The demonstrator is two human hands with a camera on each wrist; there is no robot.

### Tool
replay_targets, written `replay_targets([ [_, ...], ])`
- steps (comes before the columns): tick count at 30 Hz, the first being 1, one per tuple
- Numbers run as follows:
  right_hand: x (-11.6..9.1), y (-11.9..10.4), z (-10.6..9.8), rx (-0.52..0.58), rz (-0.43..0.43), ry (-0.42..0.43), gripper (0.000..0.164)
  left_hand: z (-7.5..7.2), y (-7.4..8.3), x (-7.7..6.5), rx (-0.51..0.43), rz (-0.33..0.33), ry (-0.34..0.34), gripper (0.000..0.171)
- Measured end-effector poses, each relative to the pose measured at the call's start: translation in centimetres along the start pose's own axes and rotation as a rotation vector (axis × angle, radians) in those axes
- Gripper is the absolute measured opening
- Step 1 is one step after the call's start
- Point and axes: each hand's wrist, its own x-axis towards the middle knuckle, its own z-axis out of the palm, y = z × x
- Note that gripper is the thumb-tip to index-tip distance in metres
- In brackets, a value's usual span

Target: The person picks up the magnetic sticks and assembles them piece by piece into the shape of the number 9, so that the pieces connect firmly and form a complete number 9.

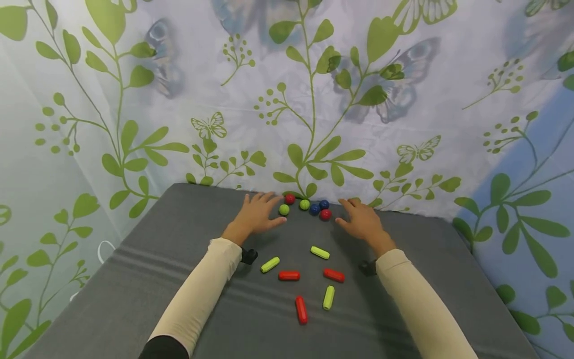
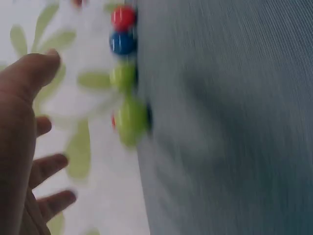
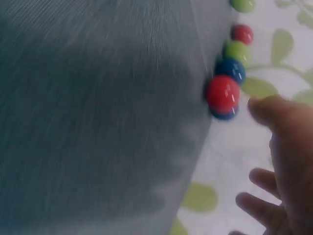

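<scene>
My left hand [image 1: 258, 214] hovers at the left of a group of small balls near the table's far edge, fingers spread and holding nothing. Nearest to it are a green ball [image 1: 284, 210] and a red ball [image 1: 290, 199]. Across the group, my right hand [image 1: 360, 221] is also spread and holds nothing, close to a red ball [image 1: 325, 215] and two blue balls [image 1: 315, 209]. Another green ball [image 1: 304, 204] lies in the middle. In the right wrist view, the thumb points toward the red ball [image 3: 223, 93]. The left wrist view is blurred.
On the grey table [image 1: 148, 279], nearer me, lie three red sticks [image 1: 301, 310] and three yellow-green sticks [image 1: 329, 297], scattered between my forearms. A white curtain [image 1: 251, 144] with green leaves and butterflies hangs behind the far edge.
</scene>
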Motion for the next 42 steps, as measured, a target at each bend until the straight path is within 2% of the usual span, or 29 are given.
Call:
replay_targets([
  [4, 1.5, -1.5, 1.2, 0.027, -0.059, -0.054, 0.061, 1.2, 3.9, 1.5, 0.021, 0.206, -0.038, 0.062],
  [7, 2.3, -2.1, 2.0, 0.024, -0.075, -0.087, 0.059, 2.0, 6.4, 2.1, 0.004, 0.316, -0.103, 0.056],
  [10, 2.8, -2.3, 2.7, -0.003, -0.089, -0.092, 0.056, 2.6, 8.0, 2.5, -0.032, 0.356, -0.178, 0.054],
  [13, 2.9, -2.1, 3.1, -0.011, -0.082, -0.08, 0.052, 3.3, 8.9, 2.9, -0.045, 0.395, -0.222, 0.051],
  [20, 2.7, -1.4, 3.4, -0.001, -0.08, -0.047, 0.04, 3.8, 9.4, 3.5, -0.067, 0.46, -0.249, 0.034],
  [24, 2.4, -1.1, 3.7, 0.001, -0.074, -0.036, 0.035, 3.8, 8.9, 3.7, -0.082, 0.454, -0.256, 0.021],
  [28, 1.8, -1.0, 3.9, 0.027, -0.081, -0.025, 0.033, 3.4, 7.7, 4.0, -0.094, 0.397, -0.225, 0.015],
  [31, 1.1, -1.0, 4.0, 0.064, -0.085, -0.014, 0.032, 3.3, 6.4, 4.4, -0.143, 0.347, -0.189, 0.014],
  [36, 0.2, -1.4, 4.2, 0.132, -0.088, 0.005, 0.031, 3.3, 4.2, 5.0, -0.271, 0.234, -0.177, 0.014],
  [39, 0.0, -1.6, 4.4, 0.146, -0.089, 0.014, 0.031, 3.4, 3.6, 5.3, -0.326, 0.187, -0.165, 0.015],
  [42, 0.2, -2.1, 4.4, 0.154, -0.092, 0.011, 0.03, 3.4, 3.5, 5.6, -0.352, 0.172, -0.15, 0.017],
])
